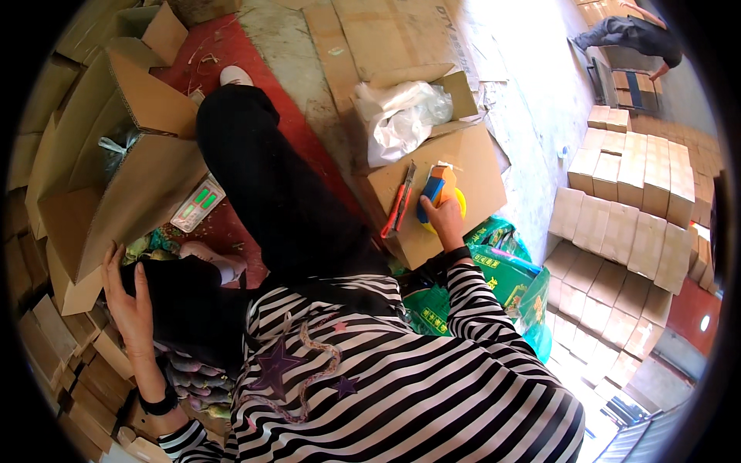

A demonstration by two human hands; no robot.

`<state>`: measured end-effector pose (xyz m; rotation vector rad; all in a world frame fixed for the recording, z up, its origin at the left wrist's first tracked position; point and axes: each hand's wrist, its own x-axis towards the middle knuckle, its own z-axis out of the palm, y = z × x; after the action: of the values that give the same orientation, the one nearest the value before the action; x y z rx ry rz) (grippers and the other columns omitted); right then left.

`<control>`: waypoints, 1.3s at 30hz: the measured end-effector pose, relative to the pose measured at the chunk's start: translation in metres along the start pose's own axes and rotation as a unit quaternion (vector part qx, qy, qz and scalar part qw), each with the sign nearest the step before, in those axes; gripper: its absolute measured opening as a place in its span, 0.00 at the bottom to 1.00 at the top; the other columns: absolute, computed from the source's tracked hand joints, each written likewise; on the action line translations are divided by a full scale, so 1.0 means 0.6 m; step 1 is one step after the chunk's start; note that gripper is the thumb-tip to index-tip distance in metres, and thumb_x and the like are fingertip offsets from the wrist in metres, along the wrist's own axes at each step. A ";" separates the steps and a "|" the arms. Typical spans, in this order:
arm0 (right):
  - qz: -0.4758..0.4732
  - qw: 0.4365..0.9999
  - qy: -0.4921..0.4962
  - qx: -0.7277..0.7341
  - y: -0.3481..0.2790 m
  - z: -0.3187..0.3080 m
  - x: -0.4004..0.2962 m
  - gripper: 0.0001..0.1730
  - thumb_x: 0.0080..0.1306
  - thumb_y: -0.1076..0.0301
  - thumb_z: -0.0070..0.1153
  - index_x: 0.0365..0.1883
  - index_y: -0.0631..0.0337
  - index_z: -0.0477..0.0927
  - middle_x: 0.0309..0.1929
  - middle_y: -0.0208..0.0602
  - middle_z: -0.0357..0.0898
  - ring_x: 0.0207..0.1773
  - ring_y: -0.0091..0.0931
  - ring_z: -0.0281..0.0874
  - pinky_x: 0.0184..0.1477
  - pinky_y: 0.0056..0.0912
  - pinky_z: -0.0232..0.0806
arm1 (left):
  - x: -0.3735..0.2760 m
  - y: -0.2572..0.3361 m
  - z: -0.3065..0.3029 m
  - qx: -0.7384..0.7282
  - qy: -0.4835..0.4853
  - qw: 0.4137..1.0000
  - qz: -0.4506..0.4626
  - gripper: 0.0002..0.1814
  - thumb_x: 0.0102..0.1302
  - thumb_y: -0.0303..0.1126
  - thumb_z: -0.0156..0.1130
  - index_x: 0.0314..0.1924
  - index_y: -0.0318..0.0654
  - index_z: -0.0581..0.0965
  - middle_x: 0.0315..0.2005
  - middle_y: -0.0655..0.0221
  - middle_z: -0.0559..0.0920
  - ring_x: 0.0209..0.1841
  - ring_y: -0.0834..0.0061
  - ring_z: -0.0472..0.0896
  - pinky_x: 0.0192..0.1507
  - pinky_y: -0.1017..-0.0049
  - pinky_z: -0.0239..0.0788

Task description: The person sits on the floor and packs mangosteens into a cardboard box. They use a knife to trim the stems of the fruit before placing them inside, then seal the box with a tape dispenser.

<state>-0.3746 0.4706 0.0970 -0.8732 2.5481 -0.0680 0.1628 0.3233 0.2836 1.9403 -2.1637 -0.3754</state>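
Observation:
My right hand (447,223) grips an orange and blue packing tape dispenser (435,188) that bears a roll of yellow tape (461,204). It rests over a closed cardboard box (477,173). Just left of it on that box lies a red and black utility knife (398,202). My left hand (128,304) has its fingers apart beside the lower edge of a large open cardboard box (145,202); the fingertips seem to touch the cardboard. A knotted clear plastic bag (117,147) shows inside the large box.
A digital scale (198,204) with a lit display sits beside the large box. White plastic bags (402,118) fill another open carton. Green printed bags (492,278) lie near my right arm. Stacked cartons (625,226) stand at right. Another person (637,37) is by a cart at the far right.

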 end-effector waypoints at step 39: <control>-0.010 0.989 0.017 -0.147 0.033 0.082 0.117 0.27 0.50 0.50 0.63 0.36 0.66 0.78 0.38 0.47 0.79 0.48 0.42 0.74 0.46 0.42 0.71 | -0.036 -0.020 0.040 -0.064 -0.028 0.997 -0.043 0.18 0.68 0.31 0.53 0.55 0.30 0.71 0.56 0.56 0.72 0.59 0.57 0.69 0.61 0.65 0.58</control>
<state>-0.4144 0.4494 0.0216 -1.0128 2.6221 0.2971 0.1688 0.3448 0.2574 1.9771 -2.0393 -0.5751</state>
